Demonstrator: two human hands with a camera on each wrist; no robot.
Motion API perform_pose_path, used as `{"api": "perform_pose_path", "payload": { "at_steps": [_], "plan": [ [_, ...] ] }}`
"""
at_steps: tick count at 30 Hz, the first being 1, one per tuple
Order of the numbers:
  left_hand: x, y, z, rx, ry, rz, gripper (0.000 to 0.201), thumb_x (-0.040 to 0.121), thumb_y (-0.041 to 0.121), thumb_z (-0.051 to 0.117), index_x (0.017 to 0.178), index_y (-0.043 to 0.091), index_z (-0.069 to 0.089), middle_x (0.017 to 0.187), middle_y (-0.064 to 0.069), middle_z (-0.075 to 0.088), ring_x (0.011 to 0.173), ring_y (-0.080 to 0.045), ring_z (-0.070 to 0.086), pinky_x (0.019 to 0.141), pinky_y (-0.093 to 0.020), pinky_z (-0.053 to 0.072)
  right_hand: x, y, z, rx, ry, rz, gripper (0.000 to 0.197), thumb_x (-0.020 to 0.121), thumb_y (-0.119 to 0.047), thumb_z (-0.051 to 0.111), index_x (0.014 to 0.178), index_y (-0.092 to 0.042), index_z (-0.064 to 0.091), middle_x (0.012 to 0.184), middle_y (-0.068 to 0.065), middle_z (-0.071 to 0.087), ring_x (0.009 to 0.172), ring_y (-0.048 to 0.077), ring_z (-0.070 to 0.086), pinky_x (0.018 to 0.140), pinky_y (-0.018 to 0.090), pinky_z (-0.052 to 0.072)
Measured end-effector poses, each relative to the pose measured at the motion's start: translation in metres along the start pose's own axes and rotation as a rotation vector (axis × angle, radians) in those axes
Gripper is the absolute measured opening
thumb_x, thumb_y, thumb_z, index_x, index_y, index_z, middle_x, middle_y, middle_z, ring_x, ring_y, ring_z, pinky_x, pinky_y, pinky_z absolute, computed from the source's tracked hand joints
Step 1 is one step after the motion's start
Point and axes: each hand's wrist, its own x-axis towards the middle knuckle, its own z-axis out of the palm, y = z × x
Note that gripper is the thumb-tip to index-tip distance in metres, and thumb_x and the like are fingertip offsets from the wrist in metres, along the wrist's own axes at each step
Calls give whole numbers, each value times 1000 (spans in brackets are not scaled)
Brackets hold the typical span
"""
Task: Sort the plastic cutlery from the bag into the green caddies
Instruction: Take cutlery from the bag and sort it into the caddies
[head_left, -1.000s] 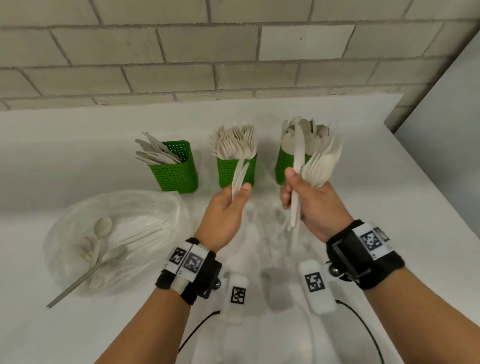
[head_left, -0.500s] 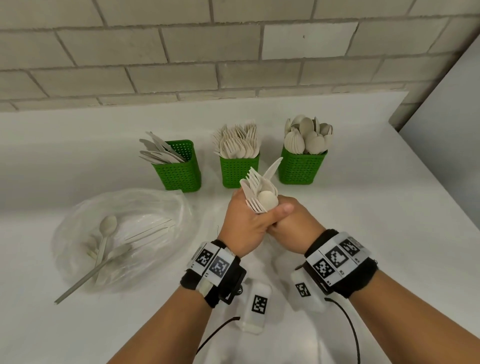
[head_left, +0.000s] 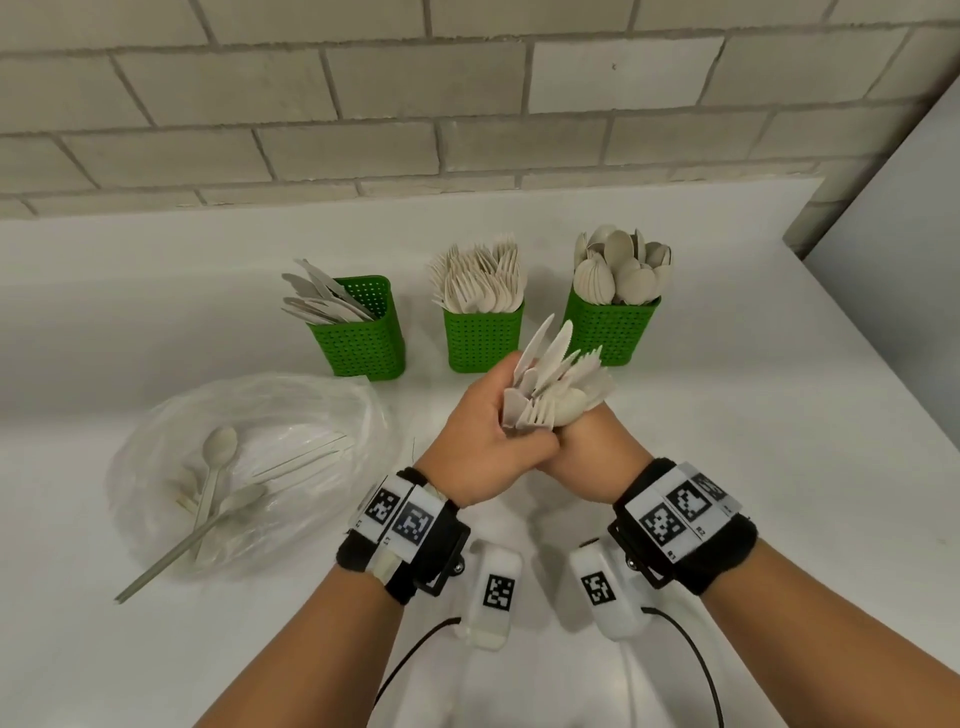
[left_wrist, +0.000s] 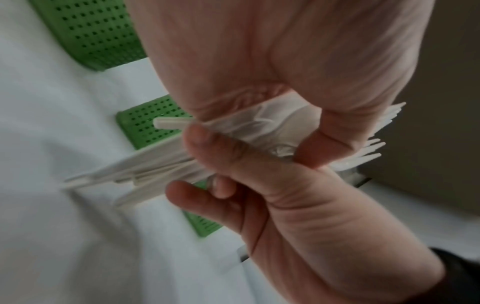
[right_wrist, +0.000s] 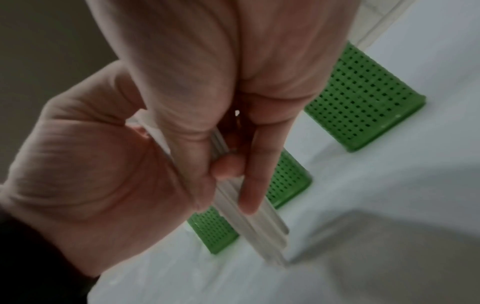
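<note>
Both hands meet in front of the caddies and grip one mixed bundle of pale plastic cutlery, heads fanned upward. My left hand wraps it from the left and my right hand clasps it from the right. In the left wrist view, fingers curl round the bundle, with fork tines poking out. The right wrist view shows the handles hanging below the fingers. Behind stand three green caddies: knives, forks and spoons. The clear bag at left holds a few more pieces.
A long utensil sticks out of the bag's front toward me. The white counter ends at a brick wall behind and an edge at the right. Cables and white sensor units hang below the wrists.
One second ago the hands were apart, the left with cutlery by the fork caddy, the right with a bundle by the spoon caddy. They drew back and joined on one bundle.
</note>
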Motion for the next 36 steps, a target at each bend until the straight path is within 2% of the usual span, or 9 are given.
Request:
{"api": "perform_pose_path", "payload": {
  "at_steps": [4,8,13,21,23,26,30,33,36],
  "plan": [
    [5,-20,6,-9,172,-88,45,70,2,68,114,11,58,102,-1,68,94,-3,64,84,-27,49,-3,2,-7,-266,0,-16,48,74,-15,68,122,-13,65,118,12,67,111,25,62,97,38,49],
    [8,-23,4,-19,226,-30,48,70,0,69,118,-5,60,105,-4,69,98,-7,67,84,-21,52,0,1,-10,-281,50,-56,48,71,-19,66,118,-10,67,115,12,69,106,25,63,93,37,51],
    [2,-34,14,4,233,-65,54,61,1,59,114,8,63,104,-3,70,97,-6,66,83,-18,50,0,10,2,-391,-88,-17,40,74,-17,64,114,-13,68,108,14,69,101,31,63,89,46,52],
    [-7,-42,4,99,181,-187,20,81,-4,62,97,6,70,82,5,68,79,-4,65,71,-15,51,-5,18,6,-312,-98,-33,39,74,-16,65,113,-8,66,100,-1,66,94,19,62,83,32,50],
    [-11,-38,-3,45,168,-186,24,85,-4,62,100,13,70,93,4,71,87,2,66,78,-12,49,-6,13,-4,-251,-120,-63,26,82,-1,61,107,-2,68,93,-18,61,79,4,58,71,20,44],
    [-14,-26,-18,-208,113,-233,32,88,-3,61,116,12,63,109,-7,72,104,-19,68,89,-28,53,-10,-2,-29,-27,-123,9,21,87,8,58,97,-3,73,77,-15,69,55,-3,54,54,12,42],
    [-25,-3,-21,-428,-111,-285,51,78,-11,49,128,-3,49,108,-17,71,83,-31,72,70,-33,56,-8,-25,-47,123,145,-37,13,93,-15,60,97,-13,72,59,-19,61,52,-3,51,52,9,39],
    [-30,8,-19,-447,-217,-303,51,69,-8,47,117,0,59,98,-20,72,59,-28,67,57,-31,52,-9,-40,-38,201,6,-47,35,90,-32,59,91,1,68,62,-9,54,54,7,44,54,21,38],
    [-32,14,-16,-550,-211,-293,36,72,0,54,107,-1,65,89,-21,71,42,-23,59,45,-26,49,-8,-47,-30,302,-13,-71,27,90,-20,61,81,5,62,54,-2,47,49,11,39,50,21,35]
  ]
}}
